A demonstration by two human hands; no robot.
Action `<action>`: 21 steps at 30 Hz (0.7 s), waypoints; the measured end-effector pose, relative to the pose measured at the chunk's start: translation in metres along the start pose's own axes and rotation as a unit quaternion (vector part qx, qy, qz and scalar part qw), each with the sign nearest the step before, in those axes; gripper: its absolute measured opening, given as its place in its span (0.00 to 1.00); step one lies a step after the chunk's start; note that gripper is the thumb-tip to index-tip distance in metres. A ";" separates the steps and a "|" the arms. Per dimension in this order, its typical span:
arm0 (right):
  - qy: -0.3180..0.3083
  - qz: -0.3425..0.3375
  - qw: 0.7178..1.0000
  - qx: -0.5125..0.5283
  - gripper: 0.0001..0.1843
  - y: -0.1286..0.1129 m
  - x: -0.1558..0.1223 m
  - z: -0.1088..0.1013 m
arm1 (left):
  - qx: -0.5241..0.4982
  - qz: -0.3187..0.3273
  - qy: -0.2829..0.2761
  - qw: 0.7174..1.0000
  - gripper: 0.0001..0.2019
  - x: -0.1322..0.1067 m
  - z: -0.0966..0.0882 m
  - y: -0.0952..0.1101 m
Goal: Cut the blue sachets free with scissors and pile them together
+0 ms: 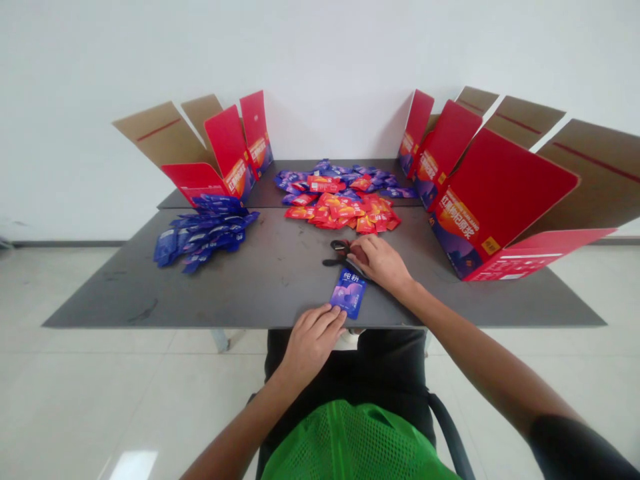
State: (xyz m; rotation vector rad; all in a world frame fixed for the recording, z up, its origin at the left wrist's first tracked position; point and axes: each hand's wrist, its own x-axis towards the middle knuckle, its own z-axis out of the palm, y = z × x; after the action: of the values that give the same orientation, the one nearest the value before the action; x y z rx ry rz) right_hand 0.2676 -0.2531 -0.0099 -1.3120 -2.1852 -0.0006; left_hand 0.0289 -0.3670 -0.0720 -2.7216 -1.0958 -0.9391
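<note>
The left hand is at the near edge of the counter, its fingers straight and close together, tips on the near left corner of a blue packet; its grip cannot be told. Just beyond the packet, the right hand bends its fingers narrowly over a dark looped tool; whether they close on it is unclear. Blue packets lie left, red packets farther, open red boxes right.
</note>
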 end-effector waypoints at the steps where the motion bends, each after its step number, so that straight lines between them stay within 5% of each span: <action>1: 0.019 0.000 1.000 0.009 0.13 -0.006 0.000 -0.003 | -0.001 -0.003 0.003 1.000 0.16 0.000 0.000 0.000; 3: 0.037 -0.016 0.998 0.044 0.14 -0.027 -0.007 -0.006 | -0.006 -0.010 0.006 1.000 0.15 0.001 -0.001 0.002; 7: -0.048 -0.095 0.992 0.074 0.13 -0.056 -0.032 0.006 | -0.013 -0.035 -0.006 0.999 0.12 0.002 -0.002 0.004; 13: -0.028 -0.033 0.999 -0.019 0.13 -0.003 -0.005 0.008 | -0.021 -0.028 0.001 0.999 0.16 0.003 -0.003 0.004; 15: 0.003 -0.024 0.999 -0.027 0.12 -0.002 0.003 0.003 | -0.020 -0.034 0.004 0.999 0.15 0.003 -0.002 0.004; 18: 0.040 -0.056 0.997 0.033 0.11 -0.031 -0.008 0.003 | -0.023 -0.038 0.008 0.999 0.14 0.003 -0.001 0.005; 21: -0.006 -0.125 0.990 0.066 0.10 -0.054 -0.028 0.014 | -0.023 -0.048 0.000 0.999 0.12 0.003 -0.002 0.005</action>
State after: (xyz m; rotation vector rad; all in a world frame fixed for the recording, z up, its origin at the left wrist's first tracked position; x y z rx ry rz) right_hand 0.2266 -0.2993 -0.0193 -0.9628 -2.3027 0.0538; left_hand 0.0331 -0.3694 -0.0678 -2.7264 -1.2302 -0.9886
